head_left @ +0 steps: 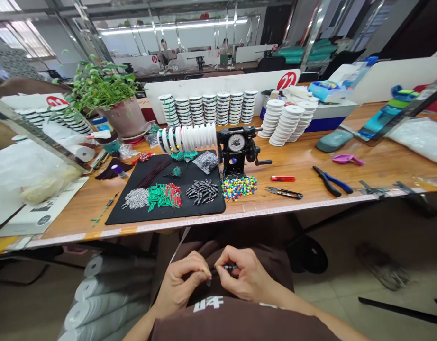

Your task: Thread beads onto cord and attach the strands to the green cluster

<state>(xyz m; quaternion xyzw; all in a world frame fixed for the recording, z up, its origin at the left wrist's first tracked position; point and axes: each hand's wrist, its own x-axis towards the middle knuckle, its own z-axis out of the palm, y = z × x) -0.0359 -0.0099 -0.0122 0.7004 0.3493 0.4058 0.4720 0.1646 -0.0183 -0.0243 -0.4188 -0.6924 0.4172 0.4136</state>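
Observation:
Above my lap, in front of the table edge, both hands are closed in a pinch a short way apart. My left hand (185, 279) presses thumb and forefinger together; something small and dark shows just below the fingertips, too small to name. In my right hand (245, 272) sits a thin small piece with green and silvery parts (231, 267), partly hidden by the fingers. On the table beyond lies a black mat (122, 210) with piles of small silver metal parts (136, 199), green and red sleeves (163, 195) and black pieces (202, 191).
Behind the mat stands a hand-cranked winder (236, 142) with white spools (190, 137). Multicoloured beads (239, 187), thread snips (284, 192), a red tube (282, 178) and pliers (332, 182) lie rightward. White spool stacks (287, 125) and a potted plant (121, 116) stand farther back.

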